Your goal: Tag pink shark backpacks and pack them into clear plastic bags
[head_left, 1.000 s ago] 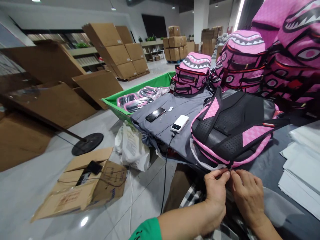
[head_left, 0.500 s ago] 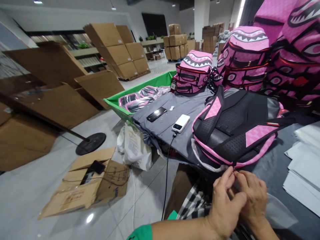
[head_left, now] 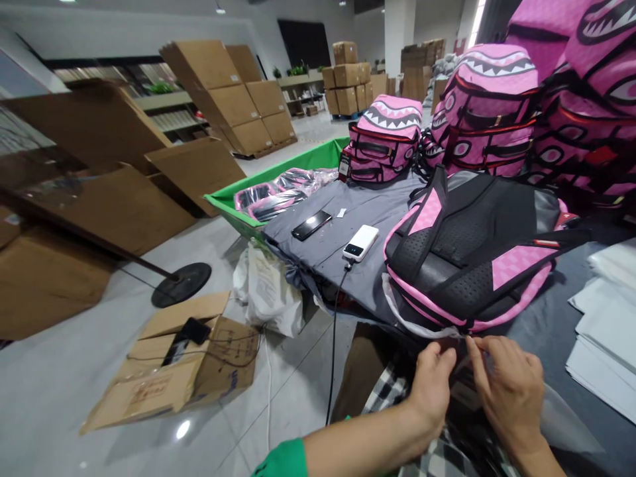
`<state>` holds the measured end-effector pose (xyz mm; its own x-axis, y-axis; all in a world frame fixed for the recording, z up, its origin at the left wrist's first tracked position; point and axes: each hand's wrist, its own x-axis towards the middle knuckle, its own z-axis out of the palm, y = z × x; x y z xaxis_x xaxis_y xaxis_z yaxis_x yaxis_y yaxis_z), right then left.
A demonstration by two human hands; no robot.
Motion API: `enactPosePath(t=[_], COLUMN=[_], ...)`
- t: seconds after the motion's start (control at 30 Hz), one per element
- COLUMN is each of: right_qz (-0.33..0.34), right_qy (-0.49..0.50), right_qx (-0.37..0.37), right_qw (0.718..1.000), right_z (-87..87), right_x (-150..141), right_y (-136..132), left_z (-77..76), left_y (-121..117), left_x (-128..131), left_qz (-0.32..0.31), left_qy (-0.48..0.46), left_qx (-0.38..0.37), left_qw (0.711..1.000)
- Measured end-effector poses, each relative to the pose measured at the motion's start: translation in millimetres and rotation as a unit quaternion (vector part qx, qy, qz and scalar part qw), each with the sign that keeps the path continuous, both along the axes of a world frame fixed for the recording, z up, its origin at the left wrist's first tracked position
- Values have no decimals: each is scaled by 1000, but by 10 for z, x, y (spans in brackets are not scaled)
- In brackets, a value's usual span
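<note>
Here's the pink-and-black backpack (head_left: 462,258), lying with its padded straps facing up, right ahead of both hands. The right hand (head_left: 509,391) is pinched nearly closed, thumb and fingertip gripping the edge of a clear plastic bag (head_left: 561,421) at the backpack's lower rim. The left hand (head_left: 432,387) sits just beside it, fingers half curled; whether it has hold of anything, I can't tell. Out past the right hand, white sheets (head_left: 603,318) lie on the dark bench (head_left: 551,311). Ahead of the left hand, a white power bank (head_left: 360,242) and a black phone (head_left: 311,225) rest on grey cloth (head_left: 377,212), with shark-faced pink backpacks (head_left: 489,112) beyond the right hand.
</note>
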<state>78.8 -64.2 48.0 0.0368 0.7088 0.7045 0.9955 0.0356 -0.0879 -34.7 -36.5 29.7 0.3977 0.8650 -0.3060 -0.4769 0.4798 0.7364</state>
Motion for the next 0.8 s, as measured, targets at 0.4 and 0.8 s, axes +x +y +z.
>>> enactPosePath(t=[0.4, 0.8], right_qz=[-3, 58], right_qy=[235, 275], right_qx=[-155, -220], right_qw=[960, 934], right_z=[50, -296], right_x=[294, 424], right_y=[24, -509], left_z=[-102, -138], left_y=[5, 20], left_x=[293, 303], left_qz=[-53, 1], left_qy=[-166, -77], left_qx=[-73, -62], left_qw=[982, 995])
